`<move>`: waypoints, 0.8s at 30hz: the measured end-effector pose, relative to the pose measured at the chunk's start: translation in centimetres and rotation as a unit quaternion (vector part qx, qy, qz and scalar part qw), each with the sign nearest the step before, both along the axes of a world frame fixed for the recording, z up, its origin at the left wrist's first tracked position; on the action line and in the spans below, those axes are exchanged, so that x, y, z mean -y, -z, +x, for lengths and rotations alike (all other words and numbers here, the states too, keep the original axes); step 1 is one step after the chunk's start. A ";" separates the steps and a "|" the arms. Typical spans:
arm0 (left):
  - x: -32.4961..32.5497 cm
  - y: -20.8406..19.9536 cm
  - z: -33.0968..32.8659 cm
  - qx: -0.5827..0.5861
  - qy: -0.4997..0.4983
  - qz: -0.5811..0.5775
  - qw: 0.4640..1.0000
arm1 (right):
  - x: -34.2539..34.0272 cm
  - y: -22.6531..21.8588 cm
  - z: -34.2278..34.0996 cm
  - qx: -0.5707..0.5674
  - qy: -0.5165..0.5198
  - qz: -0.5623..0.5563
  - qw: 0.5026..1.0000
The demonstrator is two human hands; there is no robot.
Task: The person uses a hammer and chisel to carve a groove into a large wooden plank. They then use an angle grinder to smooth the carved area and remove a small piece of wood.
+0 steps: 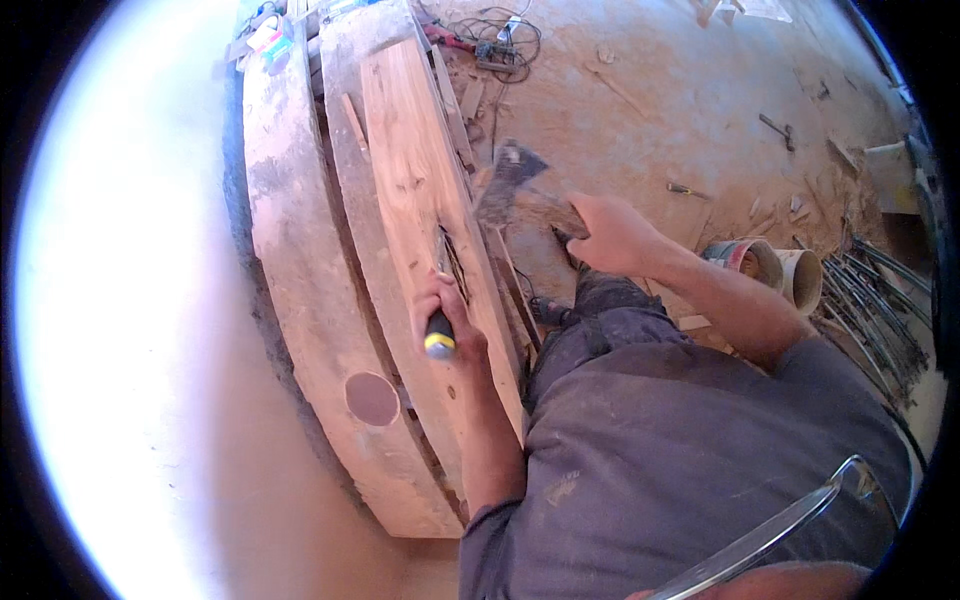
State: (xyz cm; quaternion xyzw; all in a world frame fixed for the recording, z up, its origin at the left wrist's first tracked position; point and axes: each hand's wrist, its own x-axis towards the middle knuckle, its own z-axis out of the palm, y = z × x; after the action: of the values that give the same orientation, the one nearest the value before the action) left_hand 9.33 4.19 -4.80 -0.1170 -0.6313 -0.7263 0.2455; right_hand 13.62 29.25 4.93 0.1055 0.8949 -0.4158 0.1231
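Observation:
My left hand point(447, 302) is wrapped round a chisel point(439, 342) with a black and yellow handle. Its blade points away from me into a narrow dark slot in a pale wooden board point(412, 150). My right hand point(615, 235) grips the wooden handle of a hatchet point(517, 165), whose dark head is smeared by motion. The hatchet is raised to the right of the board, apart from the chisel.
Under the board lie thick, worn planks point(290, 200) with gaps between them; a round disc-like patch point(372, 399) shows on one. Rightward on the floor are a corded power tool point(490, 50), a hammer point(778, 132), a yellow-black hand tool point(684, 189), buckets point(798, 278) and metal rods point(870, 310).

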 end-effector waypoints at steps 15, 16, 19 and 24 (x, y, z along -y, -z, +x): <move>5.9 -3.2 7.4 0.070 -0.023 0.052 0.996 | -1.8 6.4 11.4 0.145 0.056 -0.016 0.988; 7.0 -4.1 8.0 0.068 -0.016 0.081 0.994 | -2.0 6.1 11.3 0.154 0.068 -0.038 0.985; 10.3 -5.5 8.5 0.114 -0.088 0.090 0.985 | -2.7 4.8 10.0 0.179 0.088 -0.084 0.976; 6.4 -9.3 5.8 0.059 -0.157 0.034 0.985 | -3.5 2.3 7.0 0.200 0.097 -0.099 0.970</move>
State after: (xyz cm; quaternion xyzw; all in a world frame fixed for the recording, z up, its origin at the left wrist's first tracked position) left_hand 15.16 -2.17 4.53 0.0347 -0.6303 -0.7053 0.3226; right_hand 20.61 32.76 2.60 0.2600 0.7921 -0.4826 0.2685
